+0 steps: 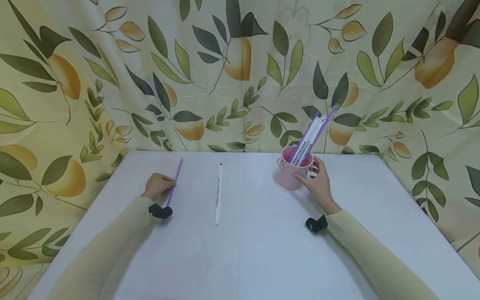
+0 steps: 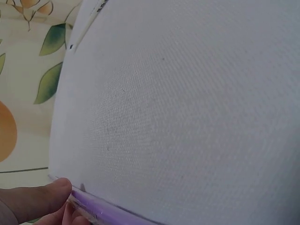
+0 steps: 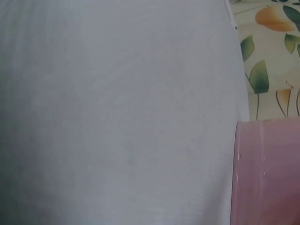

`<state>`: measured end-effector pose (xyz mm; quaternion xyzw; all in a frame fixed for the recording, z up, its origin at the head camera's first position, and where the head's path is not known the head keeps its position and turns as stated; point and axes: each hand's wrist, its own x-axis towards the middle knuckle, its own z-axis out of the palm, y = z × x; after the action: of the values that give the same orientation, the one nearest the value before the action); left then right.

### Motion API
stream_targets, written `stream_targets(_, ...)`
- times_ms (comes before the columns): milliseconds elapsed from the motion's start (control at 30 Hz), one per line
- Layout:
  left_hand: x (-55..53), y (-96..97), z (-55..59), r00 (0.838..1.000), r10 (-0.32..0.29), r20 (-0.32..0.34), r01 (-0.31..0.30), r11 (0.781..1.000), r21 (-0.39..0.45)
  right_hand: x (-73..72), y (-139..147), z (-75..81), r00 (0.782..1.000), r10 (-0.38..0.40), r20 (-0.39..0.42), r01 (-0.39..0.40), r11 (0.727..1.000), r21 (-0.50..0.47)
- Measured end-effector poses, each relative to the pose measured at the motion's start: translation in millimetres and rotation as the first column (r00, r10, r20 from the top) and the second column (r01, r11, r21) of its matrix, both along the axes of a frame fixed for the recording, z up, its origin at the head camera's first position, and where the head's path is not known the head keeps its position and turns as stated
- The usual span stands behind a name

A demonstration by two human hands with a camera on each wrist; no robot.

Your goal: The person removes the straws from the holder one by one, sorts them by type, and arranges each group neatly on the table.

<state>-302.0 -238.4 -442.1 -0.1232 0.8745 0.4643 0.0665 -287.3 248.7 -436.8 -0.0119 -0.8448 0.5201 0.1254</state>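
On the left of the table, my left hand (image 1: pixel 159 186) pinches a thin purple straw (image 1: pixel 178 171) between thumb and fingers. A clear wrapper seems to cover the straw, and in the left wrist view its purple length (image 2: pixel 110 213) runs off the bottom edge. My right hand (image 1: pixel 319 185) grips a pink cup (image 1: pixel 289 177) by its right side, thumb at the front and fingers near the handle. Several purple and white wrapped straws (image 1: pixel 309 139) lean to the right in the cup. The right wrist view shows the cup's pink wall (image 3: pixel 269 173) but not the hand.
A slim white printed stick (image 1: pixel 218 193), probably another wrapped straw, lies lengthwise on the white table (image 1: pixel 258 233) between the hands. Behind the table's far edge hangs a curtain (image 1: pixel 240 96) patterned with fruit and leaves.
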Motion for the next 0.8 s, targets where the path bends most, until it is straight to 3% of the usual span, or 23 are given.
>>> stream_targets(167, 0.6, -0.6, -1.3, 1.0, 0.001, 0.004, -0.001, 1.0, 0.016, -0.2, 1, -3.6, 1.0, -0.009, 0.002, 0.009, 1.0, -0.003)
stream_targets(367, 1.1, -7.1, 0.9, 0.999, 0.05, 0.015, -0.051, 0.992, 0.116, 0.7, 2, -6.0, 1.0, -0.007, 0.0, 0.007, 1.0, 0.005)
stream_targets(533, 3.2, -9.9, 14.9, 0.997, 0.073, -0.02, -0.068, 0.979, 0.194, 0.4, 2, -5.3, 1.0, -0.004, -0.003, 0.004, 1.0, 0.001)
stream_targets(800, 4.7, -5.5, 40.7, 0.997, 0.01, -0.076, 0.009, 0.97, 0.245, -1.5, 3, -4.3, 1.0, -0.006, -0.002, 0.006, 1.0, 0.006)
